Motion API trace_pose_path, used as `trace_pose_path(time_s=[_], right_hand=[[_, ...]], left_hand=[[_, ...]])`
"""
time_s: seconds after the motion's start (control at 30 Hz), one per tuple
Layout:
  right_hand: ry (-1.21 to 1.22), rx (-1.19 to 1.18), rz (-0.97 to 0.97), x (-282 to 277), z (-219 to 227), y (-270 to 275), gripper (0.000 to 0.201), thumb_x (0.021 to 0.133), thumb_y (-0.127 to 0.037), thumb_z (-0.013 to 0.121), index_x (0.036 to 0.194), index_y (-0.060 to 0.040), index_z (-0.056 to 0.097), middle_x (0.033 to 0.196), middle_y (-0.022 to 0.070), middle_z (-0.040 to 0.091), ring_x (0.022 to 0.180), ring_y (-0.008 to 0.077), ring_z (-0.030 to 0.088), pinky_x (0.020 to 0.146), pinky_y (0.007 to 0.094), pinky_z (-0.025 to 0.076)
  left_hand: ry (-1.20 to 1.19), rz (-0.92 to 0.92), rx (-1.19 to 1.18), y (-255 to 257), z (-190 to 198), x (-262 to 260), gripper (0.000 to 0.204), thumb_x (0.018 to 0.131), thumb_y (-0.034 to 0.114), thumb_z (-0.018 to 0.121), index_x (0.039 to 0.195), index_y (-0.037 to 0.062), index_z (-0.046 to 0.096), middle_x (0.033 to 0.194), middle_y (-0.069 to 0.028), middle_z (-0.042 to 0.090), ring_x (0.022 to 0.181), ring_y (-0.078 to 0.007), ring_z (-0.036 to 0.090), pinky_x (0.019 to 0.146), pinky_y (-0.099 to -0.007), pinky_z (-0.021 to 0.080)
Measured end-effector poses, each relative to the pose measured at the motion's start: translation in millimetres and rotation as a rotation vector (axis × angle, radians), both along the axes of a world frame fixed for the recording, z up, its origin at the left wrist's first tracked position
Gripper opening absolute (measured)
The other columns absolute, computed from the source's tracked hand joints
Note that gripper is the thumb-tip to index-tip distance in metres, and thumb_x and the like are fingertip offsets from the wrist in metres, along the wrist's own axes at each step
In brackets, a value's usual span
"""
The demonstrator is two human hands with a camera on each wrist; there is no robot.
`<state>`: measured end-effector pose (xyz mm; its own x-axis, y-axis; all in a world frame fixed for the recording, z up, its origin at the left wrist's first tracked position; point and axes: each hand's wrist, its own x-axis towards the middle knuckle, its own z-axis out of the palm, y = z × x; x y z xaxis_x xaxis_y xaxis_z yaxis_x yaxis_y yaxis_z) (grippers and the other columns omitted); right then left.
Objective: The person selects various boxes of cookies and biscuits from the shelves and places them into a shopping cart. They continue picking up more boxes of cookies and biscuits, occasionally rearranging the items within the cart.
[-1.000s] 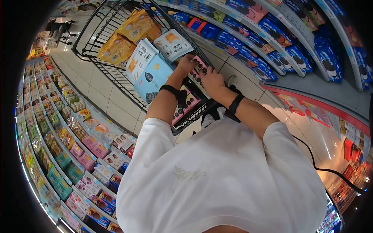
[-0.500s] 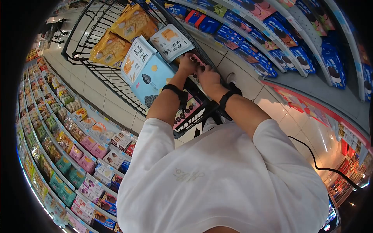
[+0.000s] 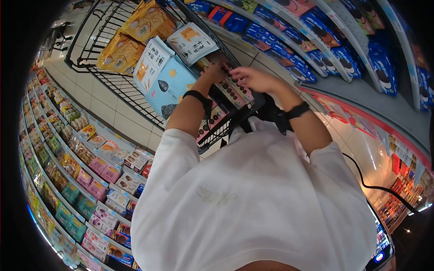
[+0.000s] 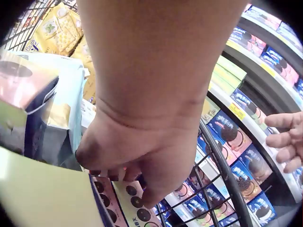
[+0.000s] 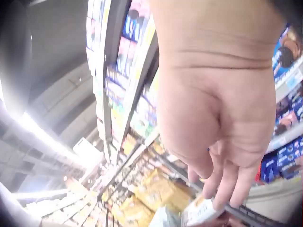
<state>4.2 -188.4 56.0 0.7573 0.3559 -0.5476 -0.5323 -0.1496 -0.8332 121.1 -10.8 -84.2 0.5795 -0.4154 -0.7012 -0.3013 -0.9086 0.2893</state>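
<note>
In the shopping cart [image 4: 226, 172], a pink biscuit box [image 3: 236, 89] printed with dark round cookies lies along the side nearest the shelf. My left hand [image 3: 211, 73] grips its far end, fingers curled over it; the left wrist view shows the thumb at the printed face. My right hand [image 3: 258, 81] hovers just off the box's right side, fingers loosely extended and holding nothing. Another pink box [image 3: 209, 128] sits lower in the cart, partly behind my left forearm. Beside my left hand stand a light-blue pack [image 3: 174, 81] and a white pack [image 3: 192, 43].
Yellow snack bags [image 3: 148, 22] fill the cart's far end. To the right, shelves hold blue cookie packs [image 3: 318, 29]; on the left, a long curved shelf carries many packaged snacks [image 3: 70, 194]. A black cable [image 3: 384, 186] hangs at my right. Tiled floor [image 3: 101, 101] runs between.
My right hand has let go of the pink box and drawn back to the right, its fingers straightening. My left hand has stayed at the box. The cart has shifted slightly left in view.
</note>
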Motion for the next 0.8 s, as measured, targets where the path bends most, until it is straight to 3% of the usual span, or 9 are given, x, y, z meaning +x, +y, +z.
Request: trace_pose_path(time_s=[0.17, 0.2, 0.23, 0.27, 0.3, 0.33, 0.4, 0.63, 0.8], right_hand=[[-0.144, -0.163, -0.313, -12, 88, -105, 0.047, 0.090, 0.005, 0.045, 0.136, -0.0080, 0.047, 0.128, 0.0114, 0.056, 0.110, 0.0164, 0.057, 0.092, 0.0299, 0.047], [-0.272, -0.279, -0.429, -19, 96, -125, 0.042, 0.092, 0.003, 0.047, 0.133, -0.0073, 0.050, 0.123, 0.0111, 0.058, 0.107, 0.0163, 0.058, 0.089, 0.0293, 0.048], [-0.410, -0.393, -0.549, -24, 105, -145, 0.037, 0.093, 0.001, 0.049, 0.129, -0.0066, 0.052, 0.118, 0.0107, 0.060, 0.104, 0.0162, 0.059, 0.086, 0.0287, 0.049], [-0.457, -0.474, -0.605, -27, 116, -163, 0.034, 0.094, -0.002, 0.050, 0.128, -0.0059, 0.053, 0.118, 0.0103, 0.060, 0.103, 0.0159, 0.059, 0.086, 0.0283, 0.049], [-0.498, -0.550, -0.659, -30, 126, -181, 0.032, 0.095, -0.005, 0.052, 0.126, -0.0053, 0.054, 0.117, 0.0099, 0.061, 0.103, 0.0156, 0.059, 0.085, 0.0278, 0.049], [-0.515, -0.581, -0.680, -29, 133, -202, 0.032, 0.093, -0.009, 0.056, 0.125, -0.0049, 0.054, 0.117, 0.0133, 0.061, 0.103, 0.0201, 0.060, 0.086, 0.0320, 0.050], [-0.597, -0.741, -0.701, -24, 144, -232, 0.034, 0.092, -0.011, 0.057, 0.125, -0.0047, 0.054, 0.119, 0.0151, 0.060, 0.104, 0.0236, 0.060, 0.088, 0.0347, 0.049], [-0.713, -1.006, -0.752, 27, 166, -287, 0.045, 0.088, -0.020, 0.064, 0.128, -0.0031, 0.053, 0.126, 0.0194, 0.055, 0.121, 0.0372, 0.051, 0.100, 0.0423, 0.042], [-0.801, -1.145, -0.426, 81, 151, -297, 0.054, 0.086, -0.023, 0.067, 0.134, -0.0045, 0.051, 0.132, 0.0193, 0.048, 0.122, 0.0404, 0.046, 0.103, 0.0432, 0.039]], left_hand=[[-0.280, -0.494, -0.380, 33, -152, 15, 0.033, 0.083, 0.032, 0.055, 0.113, 0.0213, 0.065, 0.131, -0.0089, 0.054, 0.126, -0.0361, 0.044, 0.104, -0.0559, 0.033], [-0.182, -0.664, -0.369, 18, -55, 15, 0.047, 0.076, 0.034, 0.066, 0.120, 0.0192, 0.062, 0.122, -0.0168, 0.057, 0.123, -0.0409, 0.047, 0.103, -0.0462, 0.041], [-0.363, -0.602, -0.374, 20, -53, 7, 0.041, 0.069, 0.033, 0.070, 0.107, 0.0176, 0.069, 0.119, -0.0172, 0.056, 0.119, -0.0376, 0.051, 0.101, -0.0442, 0.044], [-0.260, -0.268, -0.313, 13, 0, -1, 0.047, 0.069, 0.033, 0.071, 0.114, 0.0185, 0.064, 0.125, -0.0196, 0.053, 0.120, -0.0388, 0.051, 0.099, -0.0459, 0.045], [-0.290, -0.064, -0.425, 20, -72, 10, 0.051, 0.073, 0.033, 0.070, 0.121, 0.0199, 0.058, 0.130, -0.0215, 0.050, 0.121, -0.0432, 0.048, 0.100, -0.0481, 0.044], [-0.276, 0.134, -0.474, 8, 6, -3, 0.051, 0.079, 0.035, 0.067, 0.125, 0.0181, 0.053, 0.127, -0.0238, 0.052, 0.120, -0.0464, 0.047, 0.099, -0.0504, 0.043], [-0.188, 0.198, -0.493, 5, 36, 1, 0.056, 0.084, 0.037, 0.063, 0.132, 0.0104, 0.052, 0.126, -0.0264, 0.055, 0.120, -0.0444, 0.050, 0.102, -0.0476, 0.041], [-0.214, 0.575, -0.759, -2, 88, -16, 0.032, 0.087, 0.016, 0.062, 0.116, 0.0024, 0.059, 0.109, -0.0204, 0.060, 0.105, -0.0330, 0.058, 0.091, -0.0395, 0.046], [-0.296, 0.673, -0.804, -19, 121, -38, 0.029, 0.088, 0.015, 0.062, 0.115, 0.0035, 0.058, 0.107, -0.0172, 0.058, 0.098, -0.0286, 0.057, 0.086, -0.0360, 0.045]])
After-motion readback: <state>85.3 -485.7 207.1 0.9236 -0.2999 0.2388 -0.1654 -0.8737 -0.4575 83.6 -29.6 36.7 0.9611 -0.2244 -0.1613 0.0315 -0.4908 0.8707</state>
